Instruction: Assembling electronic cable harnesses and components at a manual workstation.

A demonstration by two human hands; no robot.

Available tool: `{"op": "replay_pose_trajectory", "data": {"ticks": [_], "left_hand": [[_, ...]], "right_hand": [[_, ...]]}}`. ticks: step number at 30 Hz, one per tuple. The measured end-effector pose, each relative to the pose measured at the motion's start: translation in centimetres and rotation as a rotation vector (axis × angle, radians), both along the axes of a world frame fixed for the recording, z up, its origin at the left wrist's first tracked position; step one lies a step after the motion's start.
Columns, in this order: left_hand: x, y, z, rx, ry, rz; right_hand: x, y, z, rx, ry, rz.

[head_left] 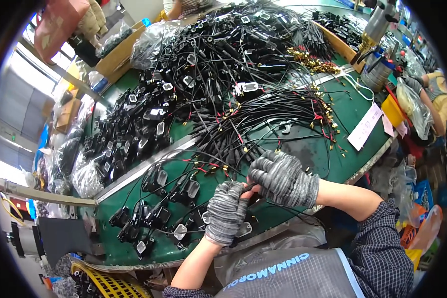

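Pinching slim black cable: knit-gloved fingers

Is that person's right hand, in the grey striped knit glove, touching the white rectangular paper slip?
Apart: the head view shows green tabletop lying between the right hand and the paper slip.

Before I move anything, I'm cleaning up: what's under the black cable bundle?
Green tabletop and a metal strip show beside the black cable bundle; anything directly beneath is covered.
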State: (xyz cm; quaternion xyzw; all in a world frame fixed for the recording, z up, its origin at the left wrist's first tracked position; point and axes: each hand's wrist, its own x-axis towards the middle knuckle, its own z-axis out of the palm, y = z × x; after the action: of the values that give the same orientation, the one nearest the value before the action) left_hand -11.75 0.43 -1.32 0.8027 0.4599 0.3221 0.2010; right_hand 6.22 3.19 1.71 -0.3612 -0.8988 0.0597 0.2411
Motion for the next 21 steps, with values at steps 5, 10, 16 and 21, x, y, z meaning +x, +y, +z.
{"op": "replay_pose_trajectory", "data": {"ticks": [5,10,16,21], "left_hand": [[1.0,0.0,1.9,-0.220,-0.049,-0.040],[0.4,0.1,-0.8,-0.269,-0.245,0.122],[0.7,-0.1,-0.9,-0.369,-0.491,-0.004],[0.7,0.0,-1.5,-0.445,-0.414,0.013]], "right_hand": [[-0.4,0.2,-1.5,-0.043,-0.010,-0.015],[0.5,0.2,-2.8,-0.011,0.166,-0.087],[-0.5,-0.3,-3.0,-0.007,0.105,-0.178],[0.0,-0.3,-4.1,0.040,-0.010,-0.136]]}}
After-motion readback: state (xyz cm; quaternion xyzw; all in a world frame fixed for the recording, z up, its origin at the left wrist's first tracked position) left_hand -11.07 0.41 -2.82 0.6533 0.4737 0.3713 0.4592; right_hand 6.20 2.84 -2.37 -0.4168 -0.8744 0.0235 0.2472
